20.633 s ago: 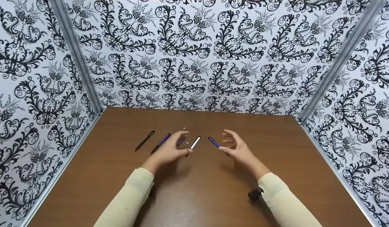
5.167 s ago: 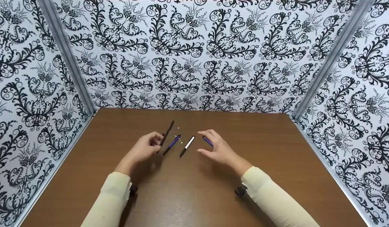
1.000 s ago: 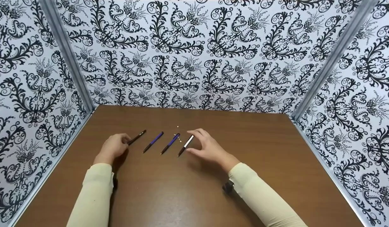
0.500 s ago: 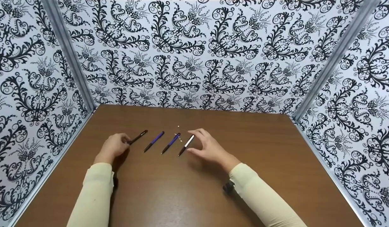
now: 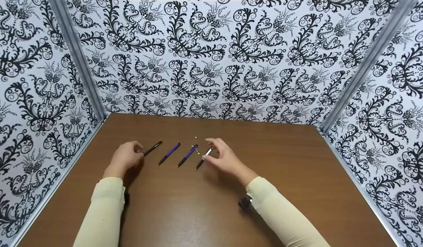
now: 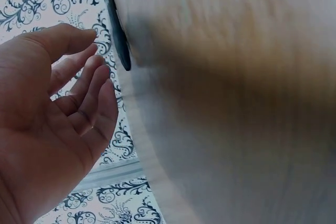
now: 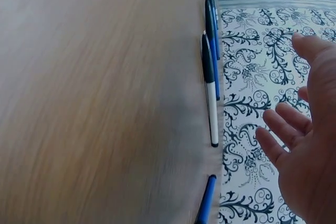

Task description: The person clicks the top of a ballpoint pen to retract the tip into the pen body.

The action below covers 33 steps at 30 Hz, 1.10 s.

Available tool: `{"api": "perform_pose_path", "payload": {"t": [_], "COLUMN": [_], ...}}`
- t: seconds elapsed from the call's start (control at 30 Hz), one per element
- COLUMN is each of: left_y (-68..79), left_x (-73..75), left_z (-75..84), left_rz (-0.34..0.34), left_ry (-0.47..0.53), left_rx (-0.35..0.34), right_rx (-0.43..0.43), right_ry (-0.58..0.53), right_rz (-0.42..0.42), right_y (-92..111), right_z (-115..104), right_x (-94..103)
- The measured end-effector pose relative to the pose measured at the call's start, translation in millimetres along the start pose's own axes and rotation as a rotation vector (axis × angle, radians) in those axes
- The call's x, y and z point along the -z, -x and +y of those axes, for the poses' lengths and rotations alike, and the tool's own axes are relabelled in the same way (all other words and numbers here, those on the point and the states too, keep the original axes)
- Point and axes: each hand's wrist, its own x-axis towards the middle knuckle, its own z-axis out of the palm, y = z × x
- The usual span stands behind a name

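My left hand [image 5: 126,156] is at the lower end of a black pen [image 5: 153,148], the leftmost of a slanted row on the table. In the left wrist view its fingers are loosely bent, apart from the pen [image 6: 118,31]. Two blue pens with black grips, a left one [image 5: 169,153] and a right one [image 5: 187,156], lie in the middle. My right hand [image 5: 225,158] hovers with parted fingers at a white pen with a black grip [image 5: 199,164], overlapping its upper part. Another blue pen [image 7: 206,201] shows in the right wrist view, hidden behind this hand in the head view.
Brown wooden table [image 5: 184,206], enclosed on three sides by patterned panels [image 5: 211,61] with grey metal posts at the corners. Small white specks [image 5: 198,152] lie behind the right blue pen.
About five seconds ago my left hand held the black pen raised; now it lies at the row's left end. My right hand has moved left to the white pen, its thumb now over it.
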Motion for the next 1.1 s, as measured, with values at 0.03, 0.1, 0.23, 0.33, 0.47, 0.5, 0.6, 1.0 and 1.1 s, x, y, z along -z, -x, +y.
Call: {"api": "perform_pose_path", "payload": {"t": [0.03, 0.1, 0.23, 0.33, 0.47, 0.5, 0.6, 1.0, 1.1], "left_y": [-0.4, -0.8, -0.9, -1.4, -2.2, -2.4, -3.7, -7.0, -7.3], "left_x": [-0.5, -2.1, -6.2, -9.2, -13.2, -14.3, -17.8, -30.5, -32.2], "left_z": [1.0, 3.7, 10.6, 15.3, 18.9, 19.9, 23.0, 35.9, 38.1], "left_rz": [0.001, -0.004, -0.026, -0.038, -0.042, -0.042, -0.044, -0.065, -0.069], "left_ry": [0.005, 0.018, 0.04, 0.053, 0.063, 0.065, 0.066, 0.113, 0.115], "left_rx": [-0.007, -0.011, -0.015, -0.027, -0.049, -0.054, -0.071, -0.171, -0.174], "right_rx": [-0.01, -0.021, -0.033, -0.045, -0.072, -0.085, -0.117, -0.151, -0.176], "right_ry": [-0.013, -0.033, -0.046, -0.061, -0.097, -0.106, -0.154, -0.151, -0.149], "right_rz": [0.003, 0.007, 0.002, -0.003, -0.013, -0.018, -0.029, -0.043, -0.032], "right_y": [-2, -6, -15, -21, -31, -33, -40, -65, -71], "right_z": [-1, -2, -1, 1, 2, 2, 0, -6, -7], "right_x": [-1.5, -5.1, -12.5, -18.4, -25.6, -27.3, -32.3, -56.1, -60.4]}}
